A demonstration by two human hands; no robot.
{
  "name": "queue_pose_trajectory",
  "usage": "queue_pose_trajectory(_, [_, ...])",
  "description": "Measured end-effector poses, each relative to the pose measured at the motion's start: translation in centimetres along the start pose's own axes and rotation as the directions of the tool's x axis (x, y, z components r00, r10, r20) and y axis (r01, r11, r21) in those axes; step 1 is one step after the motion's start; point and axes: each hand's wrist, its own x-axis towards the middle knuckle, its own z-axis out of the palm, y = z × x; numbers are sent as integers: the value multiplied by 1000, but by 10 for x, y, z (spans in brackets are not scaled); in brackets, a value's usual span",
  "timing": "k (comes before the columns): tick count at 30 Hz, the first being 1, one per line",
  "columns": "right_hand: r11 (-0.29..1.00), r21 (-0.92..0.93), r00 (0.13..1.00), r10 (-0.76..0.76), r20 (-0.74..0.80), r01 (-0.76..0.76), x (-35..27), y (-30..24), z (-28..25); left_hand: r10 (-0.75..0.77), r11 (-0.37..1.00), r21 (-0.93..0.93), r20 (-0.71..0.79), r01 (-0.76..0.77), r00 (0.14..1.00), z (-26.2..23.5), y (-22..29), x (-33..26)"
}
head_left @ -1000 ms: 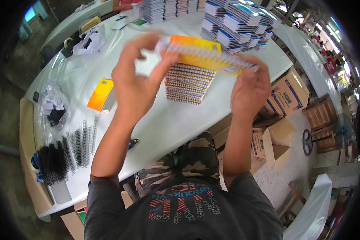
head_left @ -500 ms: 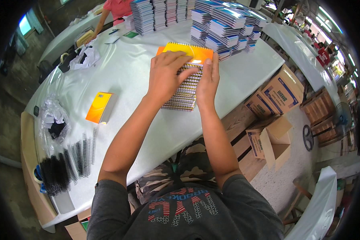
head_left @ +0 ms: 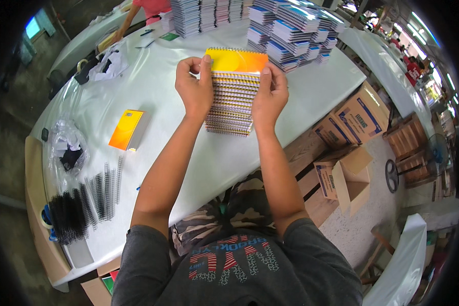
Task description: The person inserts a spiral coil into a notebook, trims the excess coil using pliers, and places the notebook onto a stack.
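Observation:
A stack of spiral notebooks [head_left: 230,104] lies in front of me on the table, its rows of wire coils facing up toward me. The top notebook [head_left: 238,61] has a glossy yellow and orange cover with its coil along the far edge. My left hand [head_left: 195,87] pinches its left edge, thumb on the cover and fingers curled at the side. On the opposite edge, my right hand [head_left: 270,96] grips with bent fingers and the thumb near the cover's corner. A small block of yellow-orange notebooks [head_left: 126,130] sits apart to the left.
Tall piles of blue-covered notebooks [head_left: 290,35] stand at the far side of the table [head_left: 173,168]. Loose black wire coils [head_left: 69,219] and a plastic bag [head_left: 69,145] lie at left. Cardboard boxes [head_left: 359,117] rest beyond the right edge. A person's arm [head_left: 127,23] shows far left.
My left hand has gone from lying across the cover to holding its left edge. The top notebook now lines up squarely; an orange corner that stuck out at left no longer shows.

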Motion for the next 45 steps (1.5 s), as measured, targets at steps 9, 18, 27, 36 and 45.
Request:
queue_pose_trajectory(9, [984,-103,987,-151,-55,145,-39,-16,-61,30,260,931,258,-256,966,-192,-106,1])
queue_pose_trajectory(18, [927,-203,596,-28,802,316,-164,-32,-9,-499,834,391,235,389,834,-181,12,-81])
queue_pose_trajectory(27, [848,-60,378,297,877,-527,-137,12,-27,-406,888,317,204,333,891,-180,12,-103])
queue_pose_trajectory(36, [800,-105,355,375,856,-591,-138,38,-22,-547,831,117,350,543,761,-162,-43,-141])
queue_pose_trajectory(45, [787,-186,229,383,895,-588,-134,33,-19,-336,489,871,139,46,932,-262,-57,-90])
